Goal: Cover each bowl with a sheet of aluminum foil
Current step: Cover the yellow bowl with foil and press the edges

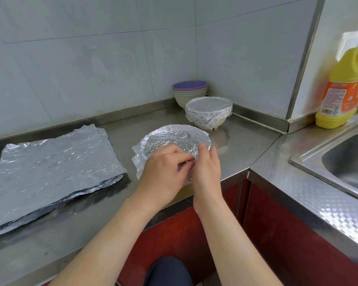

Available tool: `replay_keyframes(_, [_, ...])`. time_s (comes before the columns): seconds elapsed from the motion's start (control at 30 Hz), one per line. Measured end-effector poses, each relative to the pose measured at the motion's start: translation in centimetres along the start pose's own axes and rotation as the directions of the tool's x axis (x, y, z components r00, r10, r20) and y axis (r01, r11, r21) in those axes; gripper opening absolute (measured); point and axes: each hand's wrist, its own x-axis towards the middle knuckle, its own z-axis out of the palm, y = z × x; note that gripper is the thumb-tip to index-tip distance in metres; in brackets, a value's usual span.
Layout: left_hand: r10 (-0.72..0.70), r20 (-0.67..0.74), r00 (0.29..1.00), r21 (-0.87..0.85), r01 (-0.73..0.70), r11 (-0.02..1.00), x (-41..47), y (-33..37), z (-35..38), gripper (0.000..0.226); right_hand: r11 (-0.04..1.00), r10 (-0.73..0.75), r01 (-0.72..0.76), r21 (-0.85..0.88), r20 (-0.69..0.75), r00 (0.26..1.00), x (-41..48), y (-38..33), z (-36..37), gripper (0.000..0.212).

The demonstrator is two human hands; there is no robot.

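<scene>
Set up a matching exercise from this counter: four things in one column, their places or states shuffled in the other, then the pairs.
1. stack of bowls
2. wrapped bowl
3. half-wrapped bowl
4. pile of foil sheets

A. flat at the left of the counter
B. left hand pinches its foil, right hand at its side
C. back corner, uncovered, purple on top
D. beside the stack, foil pulled down over its rim

Pairs: 1-C, 2-D, 3-B, 4-A
</scene>
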Motion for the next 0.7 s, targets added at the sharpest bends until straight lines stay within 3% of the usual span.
replay_keyframes(0.17, [0.076, 0.110, 0.991, 0.074, -0.084, 0.994, 0.6, 1.1, 0.2, 0.029, 1.000, -0.025, 0.025, 0.000, -0.060, 0.998, 0.9, -0.7, 0.4, 0.043])
replay_keyframes(0.23, [0.086, 0.105, 0.991, 0.065, -0.093, 0.994, 1.0, 0.5, -1.0, 0.032, 0.999, -0.040, 0.040, -0.004, -0.073, 0.996, 1.4, -1.2, -0.3, 0.051])
replay_keyframes(0.33, [-0.036, -0.063, 0.997, 0.056, 0.040, 0.998, 2.2, -1.7, -3.4, 0.022, 0.998, -0.050, 0.049, -0.039, -0.044, 0.998, 1.8, -1.8, -1.1, 0.057])
replay_keyframes(0.4, [-0.182, -0.073, 0.981, 0.096, 0.189, 0.977, 3.5, -3.9, -4.2, 0.021, 0.998, -0.048, 0.046, -0.053, -0.022, 0.999, 1.9, -2.0, -0.9, 0.057])
replay_keyframes(0.5, [-0.383, 0.139, 0.913, 0.088, 0.374, 0.923, 5.0, -6.5, -3.6, 0.035, 0.995, -0.057, 0.056, -0.080, -0.010, 0.998, 2.2, -2.2, -0.1, 0.058])
replay_keyframes(0.6, [-0.402, 0.322, 0.857, -0.049, 0.439, 0.897, 5.6, -6.9, -2.4, 0.042, 0.987, -0.100, 0.100, -0.124, 0.007, 0.995, 2.4, -1.8, 0.1, 0.054])
replay_keyframes(0.7, [-0.393, 0.348, 0.851, -0.015, 0.424, 0.906, 5.5, -6.5, -1.8, 0.044, 0.973, -0.147, 0.146, -0.177, 0.007, 0.989, 3.0, -1.3, 0.1, 0.050])
